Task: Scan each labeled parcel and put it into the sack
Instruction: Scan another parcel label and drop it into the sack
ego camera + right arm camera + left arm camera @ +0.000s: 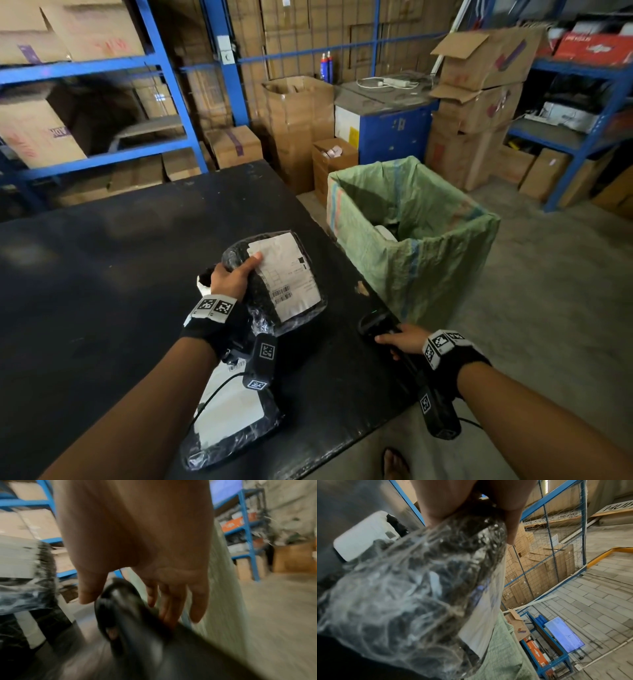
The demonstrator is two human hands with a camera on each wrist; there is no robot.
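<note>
Left hand (pixel 228 278) grips a clear-plastic-wrapped dark parcel with a white shipping label (pixel 277 274), tilted above the black bench (pixel 102 274) — label up, long axis running away from the person toward the sack side. Right hand (pixel 402 341) is on the black handheld scanner (pixel 373 323) at the bench edge, fingers loose; a firm grip can't be confirmed. Green woven sack (pixel 428 253) stands open, right of the bench — nearer the right hand. Second wrapped parcel (pixel 233 421) lies under the left forearm.

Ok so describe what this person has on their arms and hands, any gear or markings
Both forearms are bare, with no sleeves and no gloves. The left hand and right hand each sit ahead of a black wrist strap topped by a white band of black-and-white square code markers. A black camera module with similar markers hangs under each wrist, trailing a thin black cable.
</note>
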